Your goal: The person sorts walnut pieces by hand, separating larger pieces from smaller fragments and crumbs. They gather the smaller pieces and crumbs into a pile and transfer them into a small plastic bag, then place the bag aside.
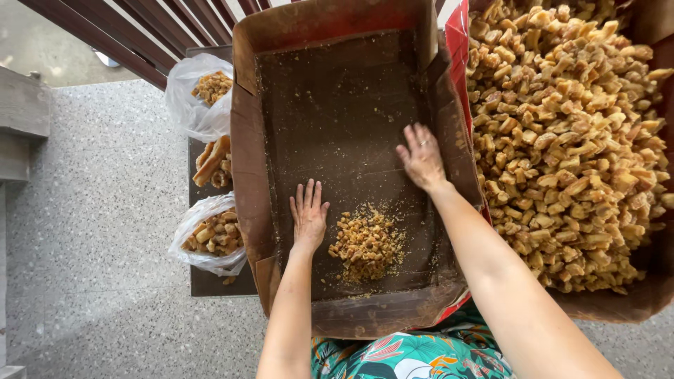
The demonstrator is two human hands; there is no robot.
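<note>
While both hands lie flat and spread on the floor of the box (246,140), holding nothing, the left hand (308,213) rests just beside the crumb pile (366,242) near the front edge, apparently raking it together; the right hand (422,158) lies toward the right wall. The heaped box (642,295) is cut off.

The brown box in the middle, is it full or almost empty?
Almost empty. The cardboard box shows mostly bare floor, with one small pile of crumbs between the left hand and right hand.
</note>
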